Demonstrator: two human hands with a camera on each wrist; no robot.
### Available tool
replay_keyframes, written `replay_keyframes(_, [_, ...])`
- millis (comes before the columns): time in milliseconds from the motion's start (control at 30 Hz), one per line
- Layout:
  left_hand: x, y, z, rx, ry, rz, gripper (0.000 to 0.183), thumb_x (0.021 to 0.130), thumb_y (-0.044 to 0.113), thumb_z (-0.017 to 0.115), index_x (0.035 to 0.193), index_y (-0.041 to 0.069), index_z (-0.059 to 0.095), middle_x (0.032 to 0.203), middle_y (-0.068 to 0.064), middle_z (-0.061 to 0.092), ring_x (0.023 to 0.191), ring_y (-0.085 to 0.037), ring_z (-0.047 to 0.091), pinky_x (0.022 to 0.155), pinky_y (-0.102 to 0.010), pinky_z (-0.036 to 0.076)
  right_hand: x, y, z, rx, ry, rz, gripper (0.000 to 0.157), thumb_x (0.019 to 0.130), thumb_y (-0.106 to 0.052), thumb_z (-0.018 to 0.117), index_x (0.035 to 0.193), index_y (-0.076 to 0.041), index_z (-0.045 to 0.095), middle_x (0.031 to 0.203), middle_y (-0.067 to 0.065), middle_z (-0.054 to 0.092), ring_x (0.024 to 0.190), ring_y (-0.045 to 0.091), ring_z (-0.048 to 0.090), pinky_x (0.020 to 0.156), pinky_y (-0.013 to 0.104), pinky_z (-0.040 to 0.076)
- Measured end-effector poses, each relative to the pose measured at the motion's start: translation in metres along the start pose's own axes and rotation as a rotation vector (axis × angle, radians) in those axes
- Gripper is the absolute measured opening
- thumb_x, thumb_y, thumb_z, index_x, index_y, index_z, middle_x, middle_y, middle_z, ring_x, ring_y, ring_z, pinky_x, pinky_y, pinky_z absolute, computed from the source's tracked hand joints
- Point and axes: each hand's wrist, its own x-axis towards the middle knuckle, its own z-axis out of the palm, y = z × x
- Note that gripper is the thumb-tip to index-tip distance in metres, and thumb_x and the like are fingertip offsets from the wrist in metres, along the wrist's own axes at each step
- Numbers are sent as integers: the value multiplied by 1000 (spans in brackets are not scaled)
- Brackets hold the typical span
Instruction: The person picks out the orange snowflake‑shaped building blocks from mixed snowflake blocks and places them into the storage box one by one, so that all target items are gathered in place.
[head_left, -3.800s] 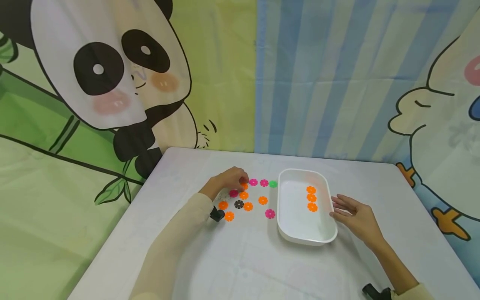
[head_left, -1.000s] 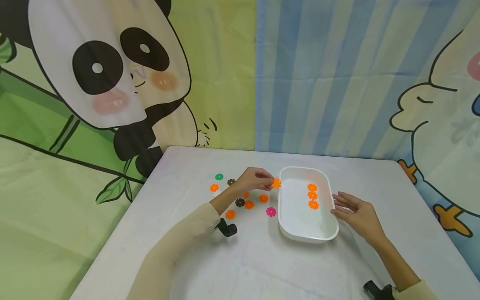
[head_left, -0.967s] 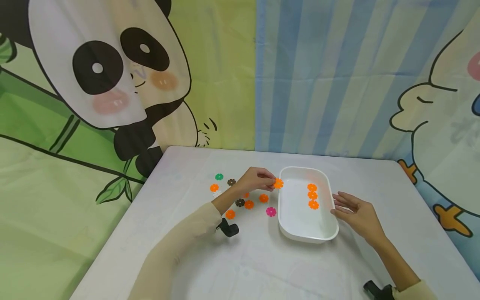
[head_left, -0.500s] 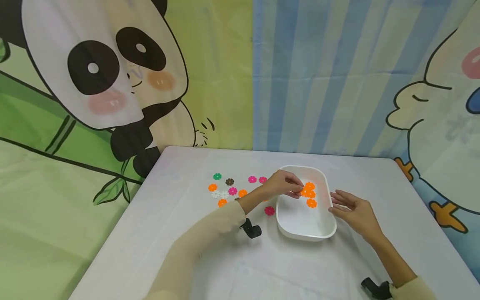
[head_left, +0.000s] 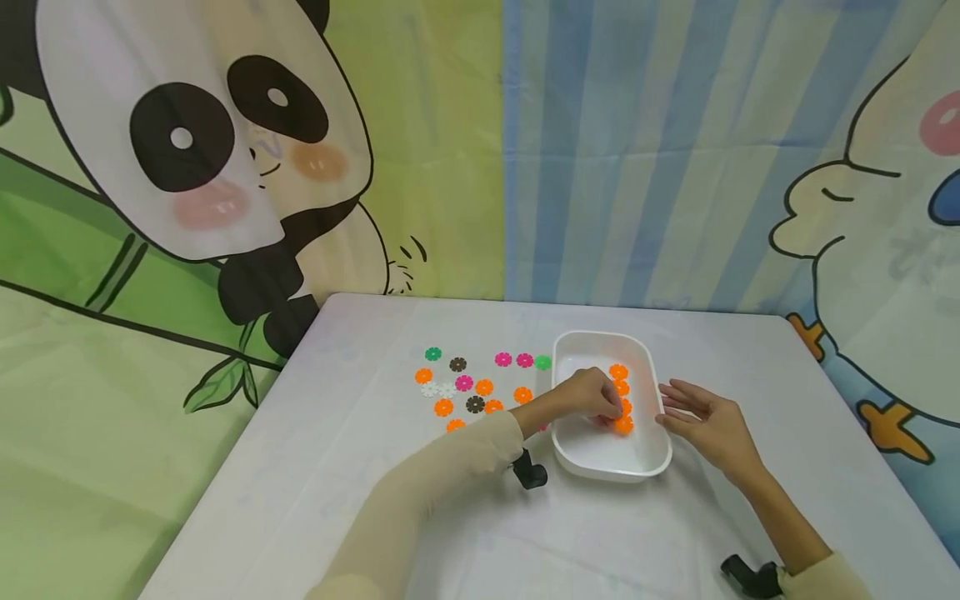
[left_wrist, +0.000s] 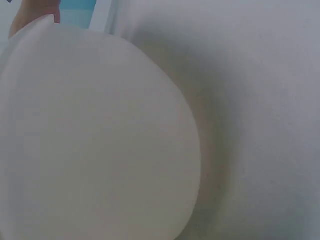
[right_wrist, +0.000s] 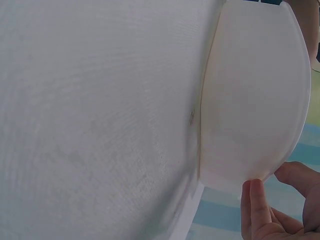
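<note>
Reaching into the white tray [head_left: 637, 457], the left hand [head_left: 587, 395] has its fingertips bent down at the near end of the orange row. Half a second ago it held a piece beside the far end; now a fourth orange disc [head_left: 624, 427] lies nearest the person, in line with the three orange discs [head_left: 622, 388] seen before. Whether finger and thumb pinch that fourth disc cannot be told. Right hand [head_left: 708, 425]: unchanged, fingers relaxed, tips touching the tray's right wall. Left of the tray, on the table [head_left: 285, 500], loose discs lie scattered; the light green disc [head_left: 542, 362], hidden earlier by the left hand, shows again just beside the rim.
</note>
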Motion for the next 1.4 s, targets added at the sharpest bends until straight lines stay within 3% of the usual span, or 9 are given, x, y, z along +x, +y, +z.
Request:
replay_keyframes(400, [3, 0, 6, -25, 8, -80, 7, 83, 3, 75, 77, 1, 72, 62, -5, 67, 55, -15, 67, 55, -23, 56, 0, 0, 1, 5, 2, -6, 72, 86, -25, 77, 144, 1, 44, 129, 17, 60, 101, 2, 65, 77, 16, 52])
replay_keyframes(733, [5, -3, 6, -8, 28, -82, 13, 83, 4, 77, 70, 5, 71, 58, -4, 66, 53, -14, 67, 54, -21, 55, -1, -1, 2, 12, 2, -4, 72, 86, -24, 77, 143, 2, 44, 130, 18, 60, 100, 1, 65, 76, 16, 52])
replay_keyframes(867, [7, -2, 7, -28, 37, -102, 17, 83, 7, 77, 68, 6, 70, 58, -4, 66, 52, -14, 67, 53, -22, 55, -2, -4, 1, 2, 5, -2, 72, 86, -25, 77, 143, 3, 44, 130, 19, 60, 103, 11, 67, 76, 16, 52])
replay_keyframes(1033, [8, -3, 7, -27, 42, -115, 18, 87, 11, 74, 70, 5, 71, 60, -4, 67, 53, -14, 67, 54, -22, 55, 0, -3, 2, -5, 3, -14, 71, 86, -23, 77, 143, 3, 44, 129, 19, 60, 101, 6, 66, 76, 16, 53])
replay_keyframes(1200, [6, -2, -4, -44, 27, -26, 15, 89, 15, 72, 80, 3, 74, 66, -3, 69, 58, -13, 68, 58, -22, 55, 1, -3, 2, 6, -3, -6, 71, 86, -22, 77, 143, 3, 44, 130, 19, 60, 99, -1, 64, 76, 16, 53])
replay_keyframes(1400, [-2, 0, -47, -288, -21, 135, 22, 93, 12, 67, 104, -7, 68, 83, -9, 69, 73, -19, 70, 75, -37, 58, -2, -2, 1, -37, 10, -9, 72, 86, -27, 76, 143, 2, 44, 129, 18, 61, 104, 8, 66, 77, 16, 52])
